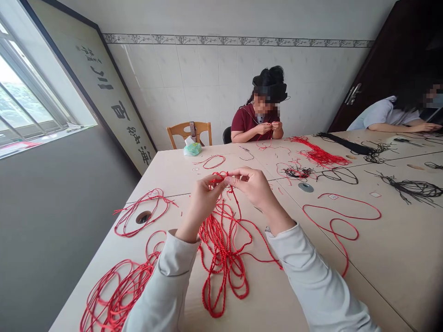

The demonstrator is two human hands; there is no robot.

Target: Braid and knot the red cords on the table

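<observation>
My left hand and my right hand meet in the middle of the view, above the table. Between their pinched fingertips is a red cord, part of it looped over the fingers and part hanging down. The exact spot where the fingers grip is partly hidden. Below my hands lies a bundle of twisted red cord, its long loops spreading toward me. By my left forearm sits a heap of smoother red cord, partly covered by the sleeve.
Looser red coils lie at left around a table hole. At right are a single red cord, black cord bundles and a red pile. Across the table a person handles red cord; another sits far right.
</observation>
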